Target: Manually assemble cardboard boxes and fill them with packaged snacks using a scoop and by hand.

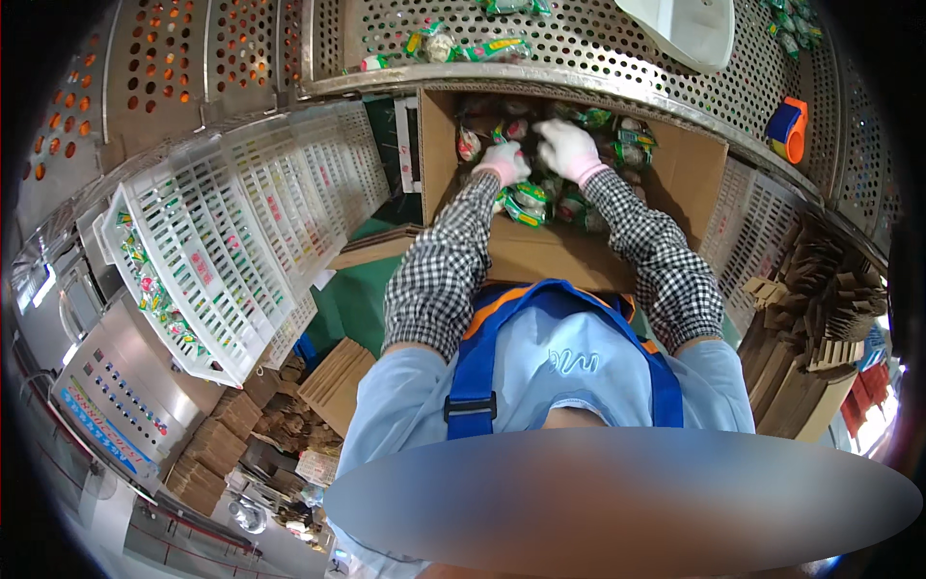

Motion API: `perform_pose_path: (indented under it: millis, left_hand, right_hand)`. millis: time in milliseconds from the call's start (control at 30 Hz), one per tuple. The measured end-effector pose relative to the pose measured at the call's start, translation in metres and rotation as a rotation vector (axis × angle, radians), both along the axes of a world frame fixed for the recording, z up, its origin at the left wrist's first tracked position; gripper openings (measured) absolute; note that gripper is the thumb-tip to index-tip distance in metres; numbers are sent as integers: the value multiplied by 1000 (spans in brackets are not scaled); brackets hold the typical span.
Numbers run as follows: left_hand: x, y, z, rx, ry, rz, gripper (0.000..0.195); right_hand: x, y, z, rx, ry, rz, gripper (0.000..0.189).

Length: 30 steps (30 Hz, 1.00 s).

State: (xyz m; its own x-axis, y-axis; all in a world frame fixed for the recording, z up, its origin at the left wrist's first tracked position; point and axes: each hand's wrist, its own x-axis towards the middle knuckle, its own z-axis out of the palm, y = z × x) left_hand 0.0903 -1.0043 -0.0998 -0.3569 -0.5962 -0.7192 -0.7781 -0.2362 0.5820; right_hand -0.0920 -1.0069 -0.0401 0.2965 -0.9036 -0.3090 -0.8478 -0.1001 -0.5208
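Note:
An open cardboard box stands before me, holding many small green and clear plastic packets. My left hand, in a white glove, is inside the box over the packets with its fingers curled; whether it grips one cannot be seen. To its right, my right hand, gloved alike, is also in the box, slightly blurred, its fingers bent over the contents. Whatever lies under its fingers is hidden. Checked sleeves cover both forearms.
Beyond the box is a perforated metal table with loose packets, a white plastic scoop or tray and an orange-and-blue tape dispenser. White plastic crates stack at left, the near one holding packets. Folded cardboard stands at right.

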Motion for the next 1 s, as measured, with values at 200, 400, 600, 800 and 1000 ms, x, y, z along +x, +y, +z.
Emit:
perform_pose_path:
  millis: [200, 400, 600, 800, 1000]
  left_hand:
    - [2, -14, 33, -261, -371, 110, 24]
    - [-59, 9, 78, -505, -409, -284, 31]
    - [-29, 2, 53, -379, -477, -285, 35]
    - [-83, 20, 67, -196, -252, -185, 62]
    - [-76, -11, 30, 6, -147, -149, 46]
  right_hand:
    - [-23, 53, 46, 415, 190, 185, 63]
    - [-31, 49, 16, -132, 242, 112, 55]
    - [-45, 17, 2, 467, 249, -37, 62]
    - [-69, 42, -21, 323, -107, -112, 36]
    - [-106, 11, 0, 75, -73, -286, 27]
